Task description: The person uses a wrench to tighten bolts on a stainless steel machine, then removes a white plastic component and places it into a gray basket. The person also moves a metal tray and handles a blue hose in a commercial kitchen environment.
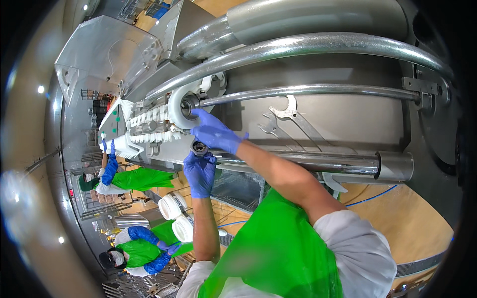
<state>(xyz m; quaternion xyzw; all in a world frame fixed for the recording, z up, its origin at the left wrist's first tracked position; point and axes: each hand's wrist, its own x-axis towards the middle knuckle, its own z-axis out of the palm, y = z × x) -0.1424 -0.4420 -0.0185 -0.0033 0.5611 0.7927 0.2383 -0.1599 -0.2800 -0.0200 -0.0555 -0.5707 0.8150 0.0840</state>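
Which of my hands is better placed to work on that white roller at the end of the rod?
Probably the right hand: its fingers already rest against the white roller where the steel rod enters it. The left hand sits lower, at the dark round fitting on the lower shaft.

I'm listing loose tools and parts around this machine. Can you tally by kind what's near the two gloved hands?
Open-ended wrenches lying on the machine: 2
White round wheel on the shaft end, touched by the right hand: 1
Small dark round part held by the left hand: 1
White round tubs below: 2
Total: 6
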